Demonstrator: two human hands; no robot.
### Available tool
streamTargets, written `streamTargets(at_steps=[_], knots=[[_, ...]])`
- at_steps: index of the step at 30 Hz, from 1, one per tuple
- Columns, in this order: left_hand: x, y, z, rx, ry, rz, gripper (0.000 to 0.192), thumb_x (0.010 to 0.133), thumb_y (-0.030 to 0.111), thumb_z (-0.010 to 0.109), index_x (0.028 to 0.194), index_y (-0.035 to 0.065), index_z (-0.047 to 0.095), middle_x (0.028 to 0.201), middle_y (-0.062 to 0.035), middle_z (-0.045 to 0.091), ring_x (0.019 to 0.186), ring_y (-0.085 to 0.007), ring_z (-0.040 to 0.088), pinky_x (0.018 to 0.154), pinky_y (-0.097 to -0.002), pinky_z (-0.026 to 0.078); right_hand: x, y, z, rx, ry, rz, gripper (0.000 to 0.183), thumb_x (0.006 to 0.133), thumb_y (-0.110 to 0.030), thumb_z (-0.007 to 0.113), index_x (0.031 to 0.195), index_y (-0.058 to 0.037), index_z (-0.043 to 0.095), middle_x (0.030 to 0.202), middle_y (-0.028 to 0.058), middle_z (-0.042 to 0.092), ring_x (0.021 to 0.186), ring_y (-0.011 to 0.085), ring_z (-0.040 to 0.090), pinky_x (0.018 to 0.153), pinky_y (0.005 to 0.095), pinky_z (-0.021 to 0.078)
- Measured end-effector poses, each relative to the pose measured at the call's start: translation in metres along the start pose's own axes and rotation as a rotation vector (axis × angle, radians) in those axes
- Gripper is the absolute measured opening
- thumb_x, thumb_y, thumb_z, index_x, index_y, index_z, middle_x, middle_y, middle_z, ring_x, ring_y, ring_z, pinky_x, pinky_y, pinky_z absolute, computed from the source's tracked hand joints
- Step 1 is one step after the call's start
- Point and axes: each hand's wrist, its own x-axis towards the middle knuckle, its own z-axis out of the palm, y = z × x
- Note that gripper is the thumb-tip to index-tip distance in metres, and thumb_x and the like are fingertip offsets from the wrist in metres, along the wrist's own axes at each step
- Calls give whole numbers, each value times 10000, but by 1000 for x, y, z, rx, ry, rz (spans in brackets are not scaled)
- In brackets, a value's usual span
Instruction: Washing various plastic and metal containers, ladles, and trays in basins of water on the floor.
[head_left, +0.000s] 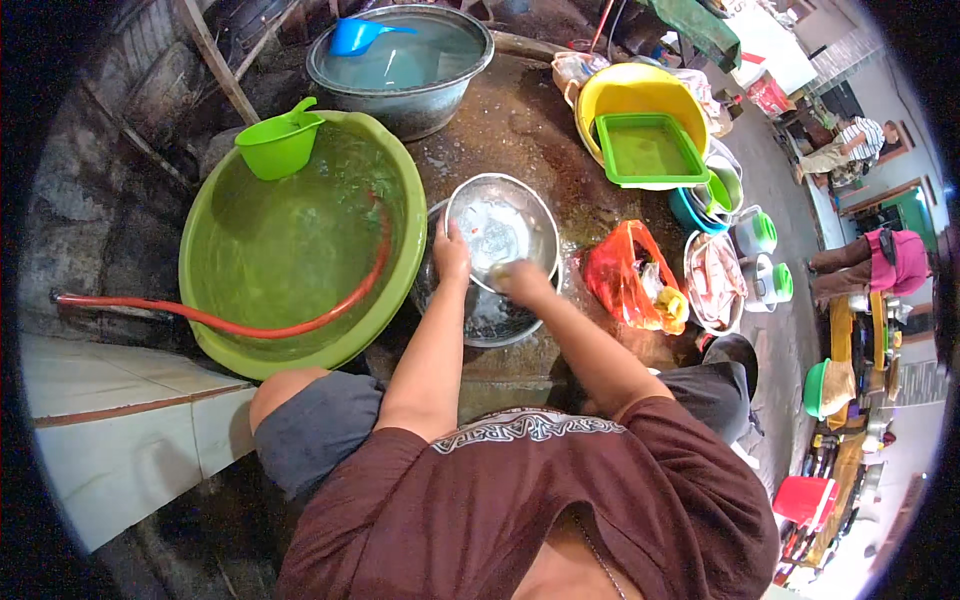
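My left hand (453, 253) grips the left rim of a round metal bowl (517, 206), which is tilted and wet with suds inside. At the bowl's lower rim is my right hand (523, 283), blurred, with a small yellowish thing, perhaps a sponge, under its fingers. Below the bowl sits a wider metal basin (495, 334) with sudsy water. Left of my hands stands a large green tub (416, 225) of water, with a red hose (300, 328) lying in it and a light green dipper (277, 150) at its rim.
Ahead stands a metal tub (420, 105) of water with a blue dipper (356, 37). To the right are a yellow basin (637, 82), a green tray (652, 180), an orange plastic bag (615, 277) and a basin of raw meat or fish (716, 281). Two people are farther right.
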Motion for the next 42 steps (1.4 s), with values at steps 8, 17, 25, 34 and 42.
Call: streamTargets(at_steps=[8, 17, 25, 34, 42], knots=[[-22, 7, 10, 12, -234, -268, 458, 916, 324, 387, 1240, 2, 419, 1205, -223, 484, 1099, -323, 478, 907, -366, 366, 74, 53, 1, -212, 668, -61, 208, 768, -164, 500, 936, -119, 613, 1000, 133, 544, 957, 274, 522, 794, 381, 425], [14, -53, 7, -213, -4, -345, 454, 926, 288, 349, 1254, -22, 384, 1246, -209, 442, 1126, -314, 454, 936, -362, 354, 3, 4, 0, 160, -182, -158, 542, 770, -562, 501, 939, -60, 614, 957, 199, 604, 888, 364, 578, 801, 449, 436], [38, -63, -28, -70, -145, -240, 475, 923, 435, 298, 1162, 67, 478, 1159, -114, 513, 1092, -254, 470, 854, -425, 411, -5, -50, -56, 136, -139, -500, 425, 639, -372, 697, 936, -79, 612, 858, 166, 628, 778, 282, 604, 719, 381, 462], [-21, 47, 0, 460, -25, 255, 585, 879, 499, 355, 682, 23, 632, 715, -210, 602, 708, -400, 569, 633, -455, 426, -21, 6, -114, 448, 796, -279, 334, 731, -315, 670, 919, -56, 575, 830, 163, 603, 759, 316, 596, 679, 369, 469], [-10, 32, 10, 276, -78, -110, 585, 866, 540, 374, 816, 32, 661, 758, -167, 638, 705, -315, 604, 655, -399, 437, -11, -39, -29, 93, 895, -495, 298, 792, -258, 547, 1016, -62, 541, 1142, 232, 500, 1102, 366, 449, 927, 477, 337]])
